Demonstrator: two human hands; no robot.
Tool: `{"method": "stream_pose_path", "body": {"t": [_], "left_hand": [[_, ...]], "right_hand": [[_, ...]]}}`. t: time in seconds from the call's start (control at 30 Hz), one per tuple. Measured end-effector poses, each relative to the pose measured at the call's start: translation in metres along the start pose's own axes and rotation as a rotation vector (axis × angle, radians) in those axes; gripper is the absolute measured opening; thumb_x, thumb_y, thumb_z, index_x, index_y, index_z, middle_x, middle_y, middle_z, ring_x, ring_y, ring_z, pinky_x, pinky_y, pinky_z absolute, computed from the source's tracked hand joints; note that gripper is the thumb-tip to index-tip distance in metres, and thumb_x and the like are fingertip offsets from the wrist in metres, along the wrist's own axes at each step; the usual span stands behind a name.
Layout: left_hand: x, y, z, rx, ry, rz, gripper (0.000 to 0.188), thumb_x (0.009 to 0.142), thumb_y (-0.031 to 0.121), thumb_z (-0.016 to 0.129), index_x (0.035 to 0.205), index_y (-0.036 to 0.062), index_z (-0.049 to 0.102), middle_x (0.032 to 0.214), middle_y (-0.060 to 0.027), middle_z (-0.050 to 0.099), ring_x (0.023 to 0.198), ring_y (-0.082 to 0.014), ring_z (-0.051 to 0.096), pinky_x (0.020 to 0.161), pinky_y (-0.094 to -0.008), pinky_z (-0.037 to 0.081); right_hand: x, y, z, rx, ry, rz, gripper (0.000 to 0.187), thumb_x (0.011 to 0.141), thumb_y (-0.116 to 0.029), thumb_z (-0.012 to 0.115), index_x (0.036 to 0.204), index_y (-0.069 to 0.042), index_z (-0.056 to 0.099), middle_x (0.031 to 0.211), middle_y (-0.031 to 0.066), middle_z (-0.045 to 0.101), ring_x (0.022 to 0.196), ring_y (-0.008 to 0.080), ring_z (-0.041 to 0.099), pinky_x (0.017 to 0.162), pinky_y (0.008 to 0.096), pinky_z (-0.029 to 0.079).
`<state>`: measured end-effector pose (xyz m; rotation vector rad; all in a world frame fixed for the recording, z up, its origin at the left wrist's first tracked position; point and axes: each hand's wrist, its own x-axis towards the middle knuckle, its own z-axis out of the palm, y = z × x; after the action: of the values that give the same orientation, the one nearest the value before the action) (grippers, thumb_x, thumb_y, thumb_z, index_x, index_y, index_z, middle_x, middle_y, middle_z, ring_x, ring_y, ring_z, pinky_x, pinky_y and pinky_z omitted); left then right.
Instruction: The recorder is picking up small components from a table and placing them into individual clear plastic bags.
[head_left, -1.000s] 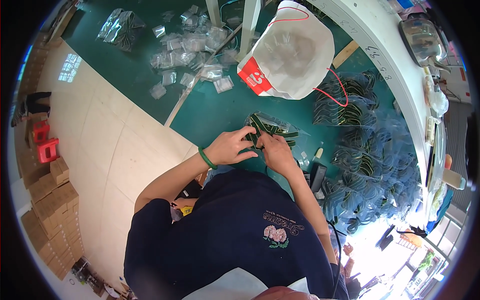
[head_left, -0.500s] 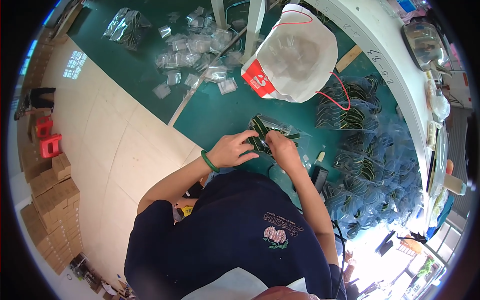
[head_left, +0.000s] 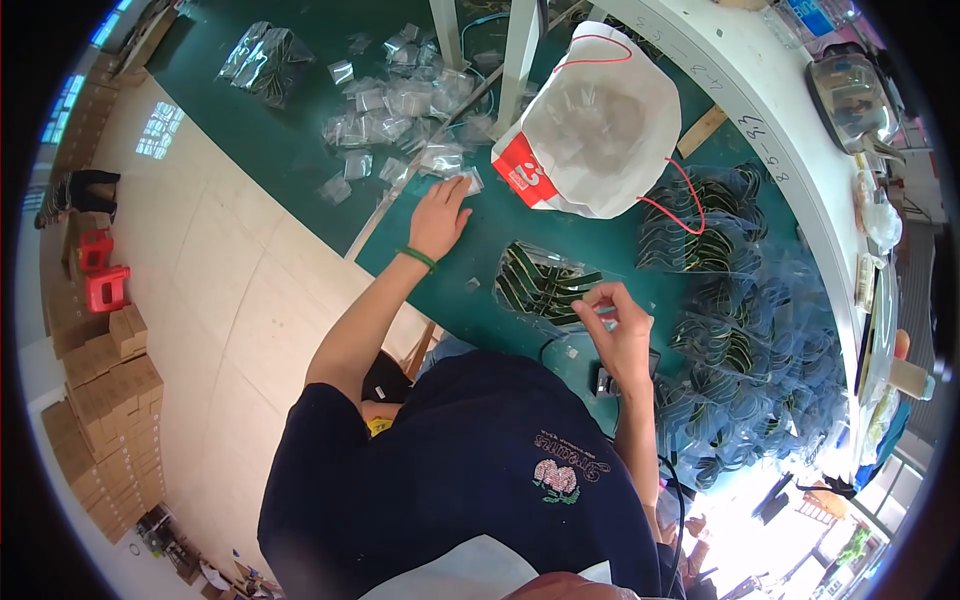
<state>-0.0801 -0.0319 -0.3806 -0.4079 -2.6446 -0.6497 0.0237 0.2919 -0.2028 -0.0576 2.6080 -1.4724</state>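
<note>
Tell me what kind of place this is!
It looks like a packing workshop, maybe a small factory. Small clear packets are scattered on a green worktable, a heap of bagged, striped pieces lies nearby, and cardboard boxes are stacked by the wall.

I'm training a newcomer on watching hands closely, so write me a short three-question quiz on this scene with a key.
1. Multiple choice: which are nearest the left hand?
A) scattered small clear plastic packets
B) red plastic stools
C) stacked brown cardboard boxes

2. True or false: the right hand is inside the white paper bag with red cord handles.

3. Short answer: which wrist wears the round green bangle?

Key:
1. A; its fingertips are at one of the packets.
2. False; it is at the edge of the flat clear plastic bag of dark, gold-edged strips.
3. The left.
</note>
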Motion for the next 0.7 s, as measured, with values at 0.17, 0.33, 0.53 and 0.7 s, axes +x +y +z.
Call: {"method": "stream_pose_path", "body": {"t": [0.17, 0.33, 0.53, 0.7], "left_hand": [[-0.022, -0.080, 0.087, 0.216, -0.197, 0.005, 0.034, 0.091, 0.017, 0.076, 0.124, 0.0083, 0.076, 0.124, -0.0095, 0.073, 0.111, -0.0332, 0.070, 0.088, -0.0453, 0.061], [0.010, -0.040, 0.052, -0.092, -0.024, -0.189, 0.023, 0.096, 0.012, 0.073, 0.115, 0.0023, 0.080, 0.109, -0.0106, 0.081, 0.093, -0.0271, 0.077, 0.080, -0.0381, 0.061], [0.025, 0.093, -0.075, -1.014, 0.004, -0.488, 0.024, 0.109, 0.005, 0.062, 0.127, -0.0039, 0.075, 0.111, -0.0133, 0.082, 0.102, -0.0170, 0.078, 0.083, -0.0283, 0.060], [0.021, 0.161, -0.126, -1.045, -0.282, -0.214, 0.024, 0.107, 0.001, 0.064, 0.128, -0.0040, 0.076, 0.109, -0.0144, 0.083, 0.098, -0.0188, 0.079, 0.083, -0.0302, 0.061]], "right_hand": [[-0.039, -0.016, -0.008, -0.016, 0.021, 0.033, 0.019, 0.095, -0.010, 0.085, 0.106, -0.002, 0.071, 0.096, 0.0084, 0.078, 0.084, 0.0190, 0.076, 0.075, 0.0323, 0.062], [-0.064, -0.010, -0.015, 0.037, 0.126, 0.064, 0.017, 0.095, -0.007, 0.084, 0.107, 0.001, 0.073, 0.095, 0.0066, 0.079, 0.086, 0.0131, 0.074, 0.078, 0.0289, 0.060], [-0.052, -0.012, -0.010, 0.144, 0.270, 0.041, 0.018, 0.098, -0.002, 0.080, 0.116, 0.001, 0.076, 0.103, 0.0089, 0.079, 0.089, 0.0143, 0.074, 0.079, 0.0275, 0.060], [-0.017, -0.026, -0.002, 0.189, 0.275, -0.099, 0.019, 0.099, 0.000, 0.078, 0.118, 0.002, 0.076, 0.105, 0.0080, 0.079, 0.091, 0.0123, 0.074, 0.079, 0.0271, 0.060]]}}
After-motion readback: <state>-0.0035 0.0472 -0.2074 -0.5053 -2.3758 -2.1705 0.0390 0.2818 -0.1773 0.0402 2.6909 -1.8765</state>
